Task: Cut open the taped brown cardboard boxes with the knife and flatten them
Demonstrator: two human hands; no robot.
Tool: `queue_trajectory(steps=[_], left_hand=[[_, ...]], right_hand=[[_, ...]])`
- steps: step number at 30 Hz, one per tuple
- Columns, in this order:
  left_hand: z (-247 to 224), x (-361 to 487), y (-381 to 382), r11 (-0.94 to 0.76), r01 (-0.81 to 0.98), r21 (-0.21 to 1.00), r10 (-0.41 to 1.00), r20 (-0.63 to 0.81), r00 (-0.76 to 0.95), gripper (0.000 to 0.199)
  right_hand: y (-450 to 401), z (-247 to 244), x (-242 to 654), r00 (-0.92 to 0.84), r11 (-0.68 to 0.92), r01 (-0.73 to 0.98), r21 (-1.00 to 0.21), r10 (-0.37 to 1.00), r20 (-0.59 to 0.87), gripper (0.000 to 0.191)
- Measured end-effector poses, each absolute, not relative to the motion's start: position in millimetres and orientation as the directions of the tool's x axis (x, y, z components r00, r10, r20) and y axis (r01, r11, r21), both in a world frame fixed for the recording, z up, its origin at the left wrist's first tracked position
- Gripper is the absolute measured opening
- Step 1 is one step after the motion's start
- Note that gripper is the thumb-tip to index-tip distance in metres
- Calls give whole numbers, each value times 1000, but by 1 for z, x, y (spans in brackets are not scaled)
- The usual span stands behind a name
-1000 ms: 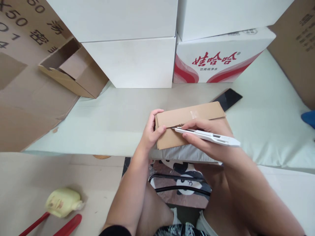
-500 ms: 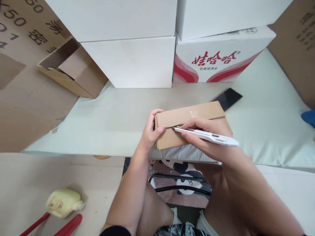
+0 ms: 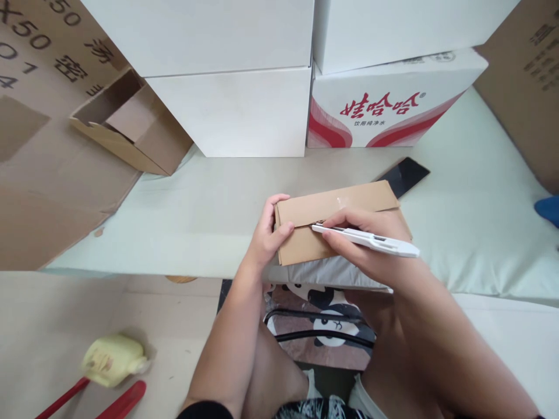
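A small brown cardboard box (image 3: pixel 301 247) lies near the front edge of the pale green padded surface (image 3: pixel 209 227). My left hand (image 3: pixel 268 233) grips its left end, thumb on top and fingers behind. Between the thumb and fingers of my right hand (image 3: pixel 371 238) is a white utility knife (image 3: pixel 375 241), its tip at the seam under the box's top flap. A short strip of clear tape sits on that flap. Behind the box's right end lies a black phone (image 3: pixel 406 174), partly covered by the box.
White boxes (image 3: pixel 244 110) stand stacked at the back, beside a white and red carton (image 3: pixel 375 110). An open brown box (image 3: pixel 144 128) and large cardboard (image 3: pixel 52 174) are at the left. More cardboard (image 3: pixel 524 93) stands right. A yellow bottle (image 3: pixel 113 361) lies low at the left.
The knife and my right hand have shifted very slightly, with the tip a little farther right along the seam. My left hand keeps its hold on the box.
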State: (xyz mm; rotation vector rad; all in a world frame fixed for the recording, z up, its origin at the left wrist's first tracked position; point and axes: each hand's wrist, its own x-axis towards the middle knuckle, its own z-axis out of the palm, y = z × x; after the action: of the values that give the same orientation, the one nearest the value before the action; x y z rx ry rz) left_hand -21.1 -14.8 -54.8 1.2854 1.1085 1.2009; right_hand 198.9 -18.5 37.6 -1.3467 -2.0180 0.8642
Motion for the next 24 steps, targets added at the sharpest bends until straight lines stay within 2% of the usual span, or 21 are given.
queue_trajectory(steps=[5, 13, 19, 24], left_hand=[[-52, -22, -16, -71, 22, 997, 994, 69, 81, 68], [-53, -23, -15, -68, 1, 998, 995, 67, 76, 68], [-56, -24, -15, -89, 2, 996, 993, 89, 75, 67], [-55, -24, -16, -97, 5, 995, 991, 96, 90, 66]], right_hand=[[-18, 39, 198, -306, 266, 575, -774, 947, 99, 20], [-17, 44, 199, -211, 150, 647, -747, 977, 13, 29], [-16, 46, 200, -201, 174, 651, -739, 978, 53, 29], [-16, 47, 203, -204, 244, 651, -718, 968, 144, 25]])
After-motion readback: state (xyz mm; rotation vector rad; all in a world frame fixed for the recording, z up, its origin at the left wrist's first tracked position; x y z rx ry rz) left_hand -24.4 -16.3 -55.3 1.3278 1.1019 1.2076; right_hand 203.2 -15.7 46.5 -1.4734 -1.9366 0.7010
